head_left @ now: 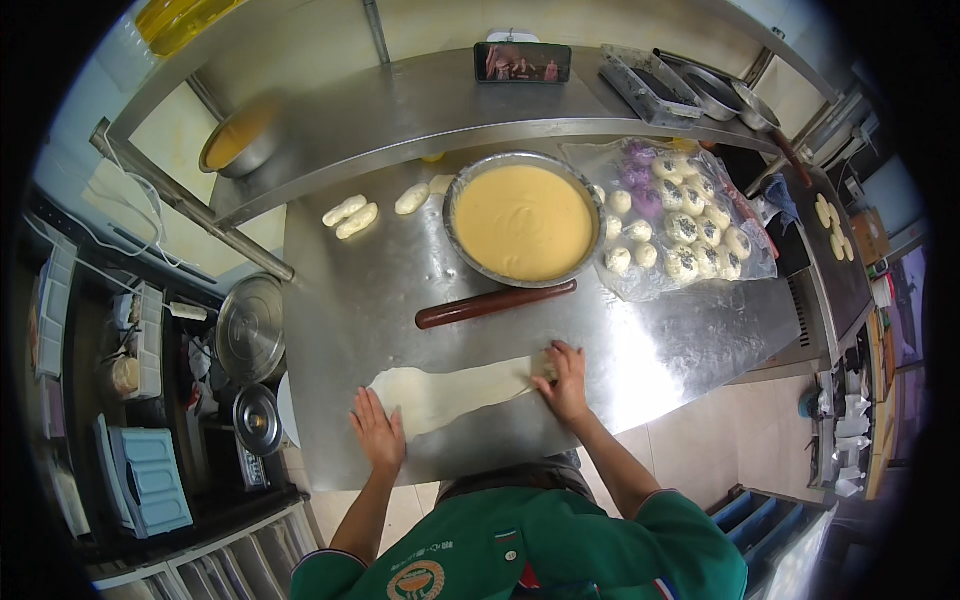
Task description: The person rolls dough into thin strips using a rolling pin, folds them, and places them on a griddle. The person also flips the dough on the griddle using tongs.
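Head view shows left fingers flat, empty, beside dough, right fingers half-curled, hold unclear.

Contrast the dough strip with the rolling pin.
The dough strip is pale and flat; the rolling pin is reddish-brown and rounded. The dough strip lies between the left hand and right hand; the rolling pin lies beyond them. The dough strip is wider than the rolling pin. Both lie on the steel table.
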Demonstrator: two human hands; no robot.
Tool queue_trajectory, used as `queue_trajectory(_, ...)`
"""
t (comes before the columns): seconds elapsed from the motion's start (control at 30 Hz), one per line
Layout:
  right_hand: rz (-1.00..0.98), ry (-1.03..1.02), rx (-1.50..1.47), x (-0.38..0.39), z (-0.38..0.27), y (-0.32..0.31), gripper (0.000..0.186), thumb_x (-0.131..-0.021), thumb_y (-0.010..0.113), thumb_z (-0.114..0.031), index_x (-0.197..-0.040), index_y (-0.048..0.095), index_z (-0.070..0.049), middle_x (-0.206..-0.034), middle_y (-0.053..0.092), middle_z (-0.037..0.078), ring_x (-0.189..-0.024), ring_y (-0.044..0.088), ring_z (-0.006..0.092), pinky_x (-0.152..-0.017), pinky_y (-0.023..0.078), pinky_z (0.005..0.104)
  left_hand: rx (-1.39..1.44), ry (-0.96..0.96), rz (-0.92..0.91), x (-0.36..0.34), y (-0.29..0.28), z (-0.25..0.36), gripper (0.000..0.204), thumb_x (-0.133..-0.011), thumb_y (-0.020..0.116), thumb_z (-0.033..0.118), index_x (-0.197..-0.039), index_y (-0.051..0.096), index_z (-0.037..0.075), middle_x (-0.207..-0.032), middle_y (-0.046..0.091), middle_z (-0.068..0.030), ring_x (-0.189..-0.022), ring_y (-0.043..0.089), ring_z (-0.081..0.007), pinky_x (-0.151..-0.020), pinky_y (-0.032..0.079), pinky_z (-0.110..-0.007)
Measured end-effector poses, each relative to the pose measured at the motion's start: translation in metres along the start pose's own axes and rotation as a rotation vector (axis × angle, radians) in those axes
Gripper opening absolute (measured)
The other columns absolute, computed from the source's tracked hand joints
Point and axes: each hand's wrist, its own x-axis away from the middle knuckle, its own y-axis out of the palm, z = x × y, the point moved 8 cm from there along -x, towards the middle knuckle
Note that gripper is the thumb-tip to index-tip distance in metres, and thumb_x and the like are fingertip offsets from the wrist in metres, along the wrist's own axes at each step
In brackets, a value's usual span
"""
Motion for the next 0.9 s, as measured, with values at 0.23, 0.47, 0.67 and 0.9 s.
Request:
queue_trajectory(0.23, -0.287, -0.286, 0.078, -0.019, -0.035, 0.042, 0.032, -0.072, 0.082, -0.021, -0.094, 0.063, -0.009, -0.107, 0.059, 0.011, -0.102, 0.056, 0.0316, -0.090, 0.047, 0.0470, 0.065, 0.024, -0.002, -0.002, 0.005, 0.000, 0.071, -0.094, 0.054, 0.032, -0.151, 0.028, -0.001, -0.159, 0.025, -0.0210, -0.147, 0.023, -0.0371, -0.118, 0.013, -0.056)
queue_trajectory(0.47, -0.117, -0.038, 0.099, -0.036, -0.025, 0.039, 0.028, -0.077, 0.078, -0.025, -0.095, 0.061, -0.011, -0.103, 0.058, 0.010, -0.096, 0.057, 0.0290, -0.084, 0.047, 0.0446, 0.149, 0.200, -0.126, -0.016, -0.020, -0.023, 0.077, -0.090, 0.060, 0.034, -0.151, 0.028, 0.000, -0.159, 0.025, -0.0194, -0.147, 0.023, -0.0368, -0.118, 0.011, -0.056)
queue_trajectory(0.67, -0.208, -0.337, 0.118, -0.019, -0.101, 0.064, 0.063, -0.074, 0.080, -0.036, -0.127, 0.055, -0.012, -0.124, 0.056, 0.012, -0.120, 0.052, 0.0308, -0.114, 0.030, 0.0534, 0.106, 0.377, -0.293, -0.021, -0.026, -0.018, 0.083, -0.087, 0.063, 0.040, -0.152, 0.028, 0.001, -0.159, 0.027, -0.0156, -0.147, 0.024, -0.0334, -0.119, 0.011, -0.055)
queue_trajectory(0.9, -0.252, -0.434, -0.083, -0.030, -0.131, 0.079, 0.044, -0.077, 0.078, -0.033, -0.111, 0.063, -0.009, -0.116, 0.058, 0.010, -0.109, 0.055, 0.0297, -0.100, 0.041, 0.0442, 0.110, 0.409, -0.269, -0.019, -0.019, -0.025, 0.086, -0.087, 0.061, 0.046, -0.152, 0.028, 0.001, -0.159, 0.027, -0.0157, -0.147, 0.025, -0.0337, -0.120, 0.010, -0.054)
